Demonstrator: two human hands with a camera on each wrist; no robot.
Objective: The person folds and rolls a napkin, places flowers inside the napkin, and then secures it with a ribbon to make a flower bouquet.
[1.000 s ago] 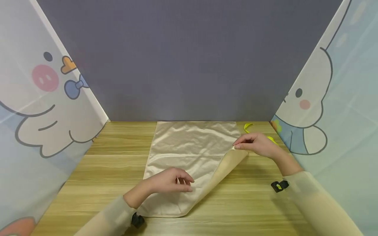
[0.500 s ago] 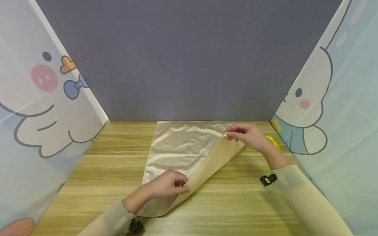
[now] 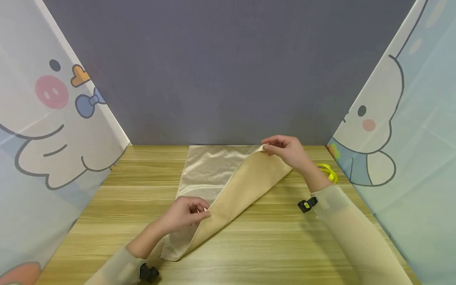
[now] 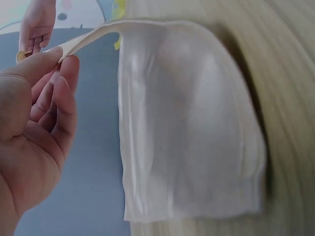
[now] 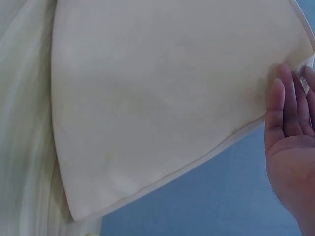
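Observation:
A cream, satiny cloth [image 3: 203,170] lies on the wooden table, its right side lifted and folded over toward the left so that the matte underside [image 3: 246,186] shows. My right hand [image 3: 286,152] pinches the raised edge near the back, between thumb and fingers. Nearer the front, my left hand [image 3: 187,213] pinches the same edge. In the left wrist view the edge runs between the thumb and forefinger of the left hand [image 4: 39,103], and the cloth [image 4: 182,123] hangs and curves down from it. The right wrist view has the right hand [image 5: 293,118] at the cloth's corner.
A bright yellow ribbon-like strip [image 3: 329,172] lies at the back right of the wooden table [image 3: 278,241]. A grey panel [image 3: 228,71] stands behind the table. Cartoon-printed sheets [image 3: 53,150] hang at both sides.
The right hand has moved left and back with the cloth's edge. The left hand has taken hold of the edge and moved left, so the fold has grown. More of the yellow strip shows.

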